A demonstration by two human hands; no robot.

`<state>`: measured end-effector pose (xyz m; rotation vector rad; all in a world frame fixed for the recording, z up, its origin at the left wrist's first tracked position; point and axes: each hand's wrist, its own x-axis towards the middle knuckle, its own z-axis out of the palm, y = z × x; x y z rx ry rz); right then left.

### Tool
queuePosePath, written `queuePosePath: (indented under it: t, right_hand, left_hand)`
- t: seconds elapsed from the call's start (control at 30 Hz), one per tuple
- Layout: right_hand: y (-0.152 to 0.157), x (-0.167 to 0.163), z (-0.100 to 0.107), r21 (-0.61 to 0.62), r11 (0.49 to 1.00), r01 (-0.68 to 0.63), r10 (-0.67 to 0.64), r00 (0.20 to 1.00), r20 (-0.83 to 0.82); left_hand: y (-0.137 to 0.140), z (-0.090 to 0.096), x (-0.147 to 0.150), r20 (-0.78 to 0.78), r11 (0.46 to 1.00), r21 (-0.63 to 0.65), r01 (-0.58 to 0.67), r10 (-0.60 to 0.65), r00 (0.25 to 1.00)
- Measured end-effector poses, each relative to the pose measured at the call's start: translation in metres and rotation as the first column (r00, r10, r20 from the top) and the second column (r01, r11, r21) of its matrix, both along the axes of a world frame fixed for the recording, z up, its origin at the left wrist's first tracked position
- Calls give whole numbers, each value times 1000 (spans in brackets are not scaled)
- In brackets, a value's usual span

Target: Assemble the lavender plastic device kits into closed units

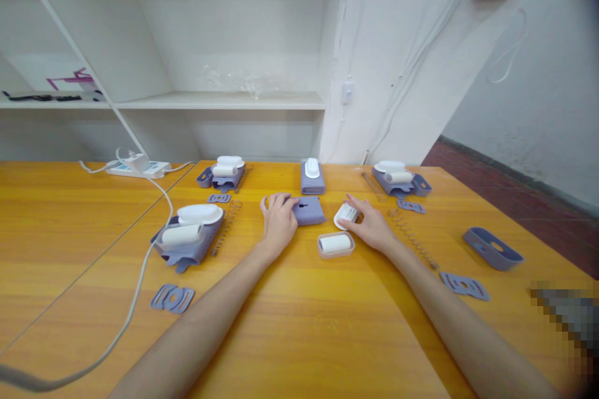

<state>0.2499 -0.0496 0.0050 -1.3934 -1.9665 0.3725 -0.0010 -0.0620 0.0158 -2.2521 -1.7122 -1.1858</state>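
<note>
My left hand [279,219] is closed on the left end of a purple-grey plastic housing [309,212] lying on the table, its fingers over the top edge. A small dark slot shows on the housing's upper face. Between thumb and fingers, my right hand [370,224] grips a white oval cap [345,217], tilted up just right of the housing. Just in front of the cap stands a shallow translucent oval cup [336,253] with a white cylinder [335,243] lying in it. Behind the housing is another purple-grey housing [312,186] with a white oval piece [312,168] on top.
Similar part sets lie at left [187,237], back left [227,173] and back right [395,177]. Springs [412,240], flat purple-grey plates [464,285] and an oval purple-grey ring [493,249] lie around. A white cable [140,287] crosses the left side from a power strip [140,167].
</note>
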Motion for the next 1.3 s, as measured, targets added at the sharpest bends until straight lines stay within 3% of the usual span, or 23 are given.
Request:
queuePosePath:
  t: [0.37,0.57,0.73,0.87,1.1,1.3]
  right_hand:
    - [0,-1,-1,-23,1000,21,-21,1000,-10]
    - [1,-2,-1,-36,999,32,-34,998,-44]
    - [3,-2,-1,-31,998,48,-50,997,-63]
    - [3,-2,0,-23,998,61,-63,997,-55]
    - [2,-3,0,2,998,58,-57,996,-71]
    - [4,-2,-5,47,997,67,-64,996,-68]
  left_hand:
    - [-5,6,1,37,999,34,-12,11,999]
    - [-19,16,6,-116,971,91,223,-212,970]
    - [-24,18,6,-281,898,20,439,-417,865]
    - [-26,20,8,-336,842,-7,540,-510,792]
    - [-26,23,11,-286,842,-42,538,-526,801]
    - [-25,22,11,-330,845,-66,531,-521,787]
